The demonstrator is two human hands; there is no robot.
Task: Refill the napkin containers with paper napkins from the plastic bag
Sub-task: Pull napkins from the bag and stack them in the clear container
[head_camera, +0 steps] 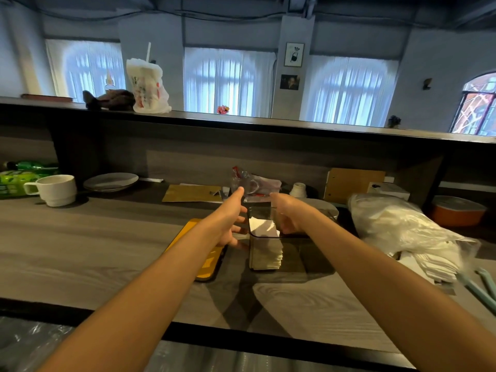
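Observation:
A dark see-through napkin container stands on the wooden counter in front of me. A stack of white paper napkins fills its left part. My left hand rests against the container's left side, thumb up and fingers curled around the edge. At the top right of the napkin stack my right hand has its fingers bent down into the container. The clear plastic bag with more white napkins lies to the right on the counter.
A yellow and black tray lies left of the container. A white mug, a plate and green bottles stand at the far left. An orange pot, boxes and crumpled wrappers sit at the back.

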